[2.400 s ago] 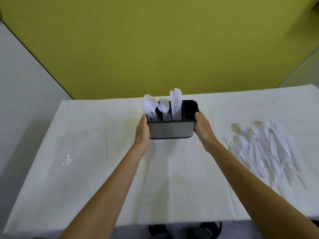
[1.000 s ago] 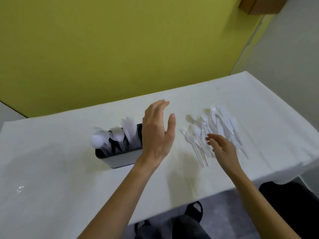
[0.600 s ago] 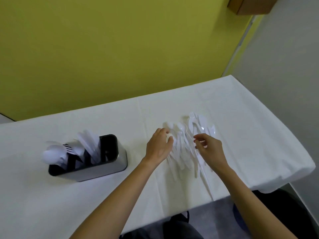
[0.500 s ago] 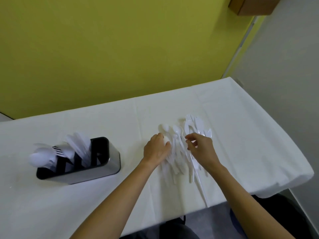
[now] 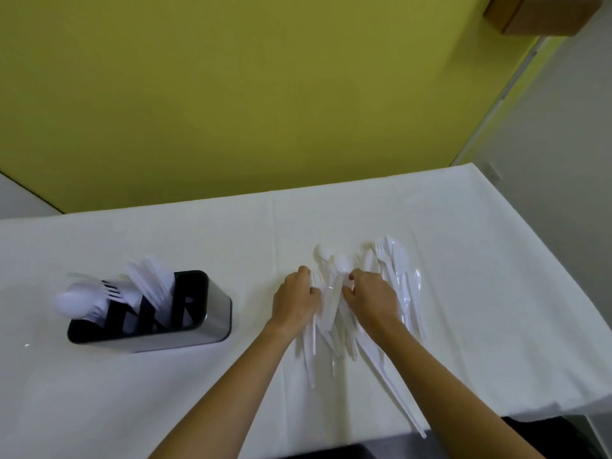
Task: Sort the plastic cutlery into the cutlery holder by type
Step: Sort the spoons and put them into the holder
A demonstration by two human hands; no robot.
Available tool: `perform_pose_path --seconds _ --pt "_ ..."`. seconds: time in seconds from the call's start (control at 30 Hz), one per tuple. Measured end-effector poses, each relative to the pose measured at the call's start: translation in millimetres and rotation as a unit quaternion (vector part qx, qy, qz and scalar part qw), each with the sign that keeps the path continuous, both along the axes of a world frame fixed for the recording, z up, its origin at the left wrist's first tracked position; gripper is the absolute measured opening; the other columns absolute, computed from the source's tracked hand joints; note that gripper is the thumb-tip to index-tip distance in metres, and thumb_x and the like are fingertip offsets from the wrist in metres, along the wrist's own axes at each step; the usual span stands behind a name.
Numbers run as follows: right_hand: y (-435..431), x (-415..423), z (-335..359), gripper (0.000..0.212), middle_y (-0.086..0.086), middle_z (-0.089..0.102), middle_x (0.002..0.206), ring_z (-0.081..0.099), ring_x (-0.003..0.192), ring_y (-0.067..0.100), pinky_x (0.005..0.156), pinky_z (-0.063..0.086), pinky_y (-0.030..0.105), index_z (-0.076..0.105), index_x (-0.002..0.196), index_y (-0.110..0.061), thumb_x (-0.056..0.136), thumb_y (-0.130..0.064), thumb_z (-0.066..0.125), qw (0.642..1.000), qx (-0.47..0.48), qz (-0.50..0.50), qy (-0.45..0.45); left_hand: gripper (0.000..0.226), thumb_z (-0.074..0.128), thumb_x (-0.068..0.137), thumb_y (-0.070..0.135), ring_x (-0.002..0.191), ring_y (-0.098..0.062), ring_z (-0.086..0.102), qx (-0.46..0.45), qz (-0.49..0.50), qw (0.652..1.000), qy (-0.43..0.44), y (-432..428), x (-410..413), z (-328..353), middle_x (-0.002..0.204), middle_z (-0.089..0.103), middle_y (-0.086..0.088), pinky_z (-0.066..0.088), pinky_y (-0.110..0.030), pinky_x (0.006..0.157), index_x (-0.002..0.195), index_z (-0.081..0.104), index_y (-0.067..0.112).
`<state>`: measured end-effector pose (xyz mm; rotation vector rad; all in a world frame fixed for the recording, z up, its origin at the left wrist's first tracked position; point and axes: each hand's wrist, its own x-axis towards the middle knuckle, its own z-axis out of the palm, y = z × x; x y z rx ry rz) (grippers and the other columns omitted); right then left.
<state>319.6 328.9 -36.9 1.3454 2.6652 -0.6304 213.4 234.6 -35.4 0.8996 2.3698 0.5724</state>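
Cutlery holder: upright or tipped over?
Upright. The cutlery holder stands on its base on the table, open top up, cutlery poking out.

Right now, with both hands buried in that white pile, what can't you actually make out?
Head view, left hand and right hand: curled fingers hide their tips, so whether either grips a piece is unclear.
Head view, cutlery pile: pieces under both hands are covered; the rest blends into the white cloth.
Head view, cutlery holder: contents are motion-blurred and the counts unreadable.
Head view, brown box: cut off by the top-right edge.
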Motion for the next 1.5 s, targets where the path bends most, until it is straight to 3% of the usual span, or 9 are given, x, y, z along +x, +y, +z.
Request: perform_pose_path --seconds 0.2,0.3,0.47,0.6,0.7,0.83,1.03,1.27,1.5 --pt "-2.3 2.4 5.6 0.019 0.000 0.052 0.068 0.044 0.056 0.012 0.048 0.033 0.024 0.052 0.077 -0.010 0.091 -0.022 0.046 0.992 -0.037 -0.101 0.067 0.024 0.039 0.087 0.005 0.066 -0.027 0.044 0.082 0.159 0.978 -0.103 -4.8 -12.6 -3.6 0.066 0.043 -0.003 0.032 -0.029 0.050 0.066 0.031 0.014" --pt "-2.9 12.2 12.6 0.023 0.001 0.044 0.062 0.039 0.053 0.014 0.051 0.034 0.028 0.042 0.069 -0.012 0.090 -0.020 0.043 0.968 -0.084 -0.176 0.159 0.018 0.033 0.088 0.007 0.082 -0.039 0.061 0.121 0.179 0.967 -0.134 5.4 -16.8 4.1 0.088 0.060 -0.020 0.050 -0.047 0.069 0.079 0.046 0.016" --pt "-4.0 31.4 16.9 0.023 0.013 0.042 0.064 0.040 0.059 0.022 0.054 0.035 0.035 0.040 0.067 -0.010 0.089 -0.010 0.035 0.899 -0.143 -0.294 0.290 0.024 0.043 0.095 0.026 0.093 -0.024 0.057 0.082 0.085 0.988 -0.095 31.0 -15.6 11.2 0.113 0.063 -0.004 0.043 -0.031 0.074 0.110 0.056 0.012" --pt "-14.3 43.4 11.0 0.028 0.009 0.038 0.064 0.036 0.055 0.026 0.051 0.028 0.029 0.030 0.065 -0.010 0.092 -0.009 0.037 0.897 -0.130 -0.316 0.280 0.044 0.062 0.084 0.047 0.097 -0.025 0.056 -0.004 -0.040 0.999 -0.012 43.6 -13.4 1.8 0.110 0.053 -0.003 0.039 -0.030 0.074 0.110 0.050 0.013" --pt "-19.3 47.1 1.4 0.029 0.005 0.036 0.059 0.060 0.066 0.022 0.050 0.028 0.029 0.029 0.065 -0.011 0.092 -0.012 0.040 0.910 -0.125 -0.302 0.255 0.042 0.064 0.085 0.039 0.102 -0.029 0.057 0.007 -0.052 0.999 0.016 41.9 -12.9 -6.1 0.114 0.056 -0.008 0.039 -0.032 0.075 0.112 0.050 0.009" --pt "-20.7 33.2 -1.8 0.031 -0.003 0.029 0.058 0.026 0.052 0.010 0.049 0.025 0.022 0.028 0.066 -0.016 0.088 -0.017 0.050 0.941 -0.130 -0.220 0.221 0.035 0.060 0.087 0.033 0.097 -0.033 0.061 0.051 0.008 0.998 0.023 36.1 -16.4 -6.5 0.106 0.064 -0.013 0.043 -0.032 0.073 0.109 0.057 0.006" --pt "-7.6 -4.9 -9.8 0.024 -0.003 0.051 0.071 0.051 0.065 0.014 0.055 0.039 0.025 0.047 0.088 -0.012 0.092 -0.034 0.053 0.964 -0.143 -0.175 0.141 0.028 0.057 0.087 0.023 0.097 -0.029 0.062 0.082 0.179 0.980 -0.004 15.8 -16.3 3.7 0.104 0.066 -0.007 0.046 -0.031 0.076 0.113 0.059 0.013" --pt "5.7 -39.4 -8.0 0.031 0.000 0.053 0.086 0.053 0.078 0.019 0.065 0.039 0.028 0.054 0.098 -0.009 0.091 -0.039 0.054 0.984 -0.090 -0.140 0.062 0.010 0.045 0.098 0.016 0.043 -0.017 0.052 0.267 0.294 0.894 -0.207 -11.6 -16.6 13.7 0.071 0.057 -0.005 0.042 -0.025 0.043 0.096 0.050 0.008" --pt "7.7 -22.7 -1.0 0.010 0.005 0.065 0.079 0.059 0.068 0.021 0.056 0.043 0.029 0.048 0.093 -0.012 0.092 -0.020 0.043 0.967 -0.140 -0.144 0.155 0.013 0.051 0.098 0.026 0.043 -0.011 0.034 0.234 0.289 0.890 -0.263 -29.2 -20.3 16.0 0.070 0.053 0.000 0.029 -0.018 0.042 0.091 0.054 0.016"
